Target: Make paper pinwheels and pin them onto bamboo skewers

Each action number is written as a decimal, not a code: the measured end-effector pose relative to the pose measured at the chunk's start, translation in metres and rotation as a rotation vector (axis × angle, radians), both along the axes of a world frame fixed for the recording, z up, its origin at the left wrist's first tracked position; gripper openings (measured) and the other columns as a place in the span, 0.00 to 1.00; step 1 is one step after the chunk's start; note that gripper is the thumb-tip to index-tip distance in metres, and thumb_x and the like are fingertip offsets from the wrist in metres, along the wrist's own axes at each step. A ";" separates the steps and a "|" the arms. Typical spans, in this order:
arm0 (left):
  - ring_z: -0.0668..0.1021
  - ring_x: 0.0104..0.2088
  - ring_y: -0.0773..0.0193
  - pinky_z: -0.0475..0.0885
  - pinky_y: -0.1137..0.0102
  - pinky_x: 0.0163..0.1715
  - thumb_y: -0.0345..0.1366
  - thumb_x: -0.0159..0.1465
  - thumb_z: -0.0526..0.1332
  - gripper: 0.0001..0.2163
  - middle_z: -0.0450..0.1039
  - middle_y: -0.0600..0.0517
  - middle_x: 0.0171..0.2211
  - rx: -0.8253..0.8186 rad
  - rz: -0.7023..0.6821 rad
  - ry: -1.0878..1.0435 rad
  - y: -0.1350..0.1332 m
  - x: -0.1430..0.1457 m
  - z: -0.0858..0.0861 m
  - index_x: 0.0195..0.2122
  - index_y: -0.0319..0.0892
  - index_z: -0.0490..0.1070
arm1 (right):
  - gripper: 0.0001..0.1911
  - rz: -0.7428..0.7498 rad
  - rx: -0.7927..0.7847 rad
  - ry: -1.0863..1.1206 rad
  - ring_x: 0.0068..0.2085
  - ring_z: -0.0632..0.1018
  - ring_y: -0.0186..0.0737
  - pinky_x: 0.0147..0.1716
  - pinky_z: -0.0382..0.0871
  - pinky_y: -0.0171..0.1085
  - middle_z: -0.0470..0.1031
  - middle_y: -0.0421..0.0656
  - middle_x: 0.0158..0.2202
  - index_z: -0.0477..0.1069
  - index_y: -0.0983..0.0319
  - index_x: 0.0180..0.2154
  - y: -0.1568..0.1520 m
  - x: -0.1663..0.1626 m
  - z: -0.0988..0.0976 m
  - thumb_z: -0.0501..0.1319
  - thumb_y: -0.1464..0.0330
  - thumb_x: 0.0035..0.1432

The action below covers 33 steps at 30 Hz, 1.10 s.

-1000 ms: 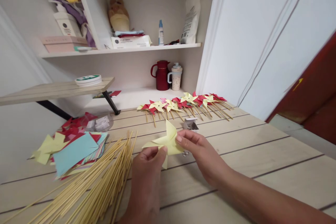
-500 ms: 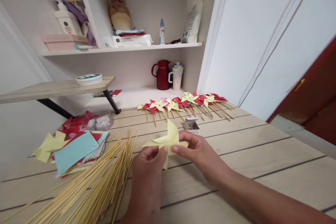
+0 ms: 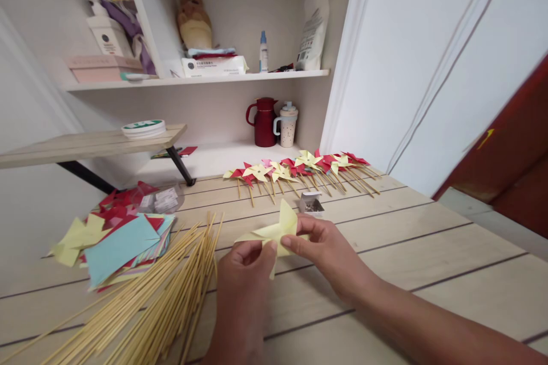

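Pale plank table [image 3: 428,251] set against a white alcove with a shelf [image 3: 197,81]; a white wall and a dark red door are to the right.

Left hand [image 3: 246,274]: I read it as closed in a pinch, thumb and fingertips on the near left part of the yellow paper pinwheel [image 3: 280,228]. Right hand [image 3: 325,254]: also pinching narrowly, thumb and forefinger on the pinwheel's right side near its centre. The pinwheel is held between both hands just above the table, near its middle, with one vane pointing up. I cannot tell whether its lower tip touches the wood.

Just beyond the right hand's fingers, a small open box [image 3: 311,203] sits on the table; its contents are too small for me to tell.

Left of the left hand, a loose bundle of bamboo sticks [image 3: 162,296] fans toward the near edge. Further left is a stack of coloured paper squares [image 3: 124,242], blue on top, with red and yellow cut pieces around it.

At the far edge, a row of finished pinwheels [image 3: 299,166] on sticks, red and yellow. Behind them in the alcove, a red jug [image 3: 263,121] stands touching or just beside a speckled cup [image 3: 286,124].
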<state>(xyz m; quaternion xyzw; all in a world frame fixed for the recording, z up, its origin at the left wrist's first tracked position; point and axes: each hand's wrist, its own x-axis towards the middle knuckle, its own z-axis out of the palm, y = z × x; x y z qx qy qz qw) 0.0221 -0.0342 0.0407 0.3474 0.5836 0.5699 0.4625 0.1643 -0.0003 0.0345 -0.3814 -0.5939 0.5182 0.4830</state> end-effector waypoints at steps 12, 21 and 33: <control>0.78 0.33 0.59 0.72 0.68 0.34 0.40 0.45 0.71 0.21 0.78 0.47 0.34 0.089 0.036 -0.006 0.006 0.002 -0.009 0.41 0.41 0.77 | 0.07 -0.122 0.090 -0.160 0.37 0.75 0.42 0.38 0.66 0.39 0.78 0.40 0.33 0.73 0.59 0.26 0.003 0.008 0.012 0.65 0.64 0.53; 0.69 0.57 0.49 0.62 0.50 0.58 0.41 0.52 0.69 0.16 0.66 0.49 0.56 0.600 0.123 0.784 0.007 -0.014 -0.006 0.43 0.54 0.78 | 0.05 -0.262 0.684 -0.596 0.41 0.76 0.47 0.46 0.64 0.48 0.80 0.42 0.36 0.74 0.56 0.30 0.003 0.025 0.029 0.63 0.72 0.55; 0.76 0.45 0.53 0.67 0.55 0.50 0.30 0.54 0.64 0.09 0.79 0.52 0.41 0.629 -0.003 0.878 0.004 -0.014 -0.007 0.28 0.54 0.81 | 0.13 -0.132 0.960 -0.720 0.45 0.76 0.45 0.55 0.59 0.51 0.81 0.39 0.38 0.74 0.55 0.35 -0.005 0.017 0.022 0.60 0.78 0.51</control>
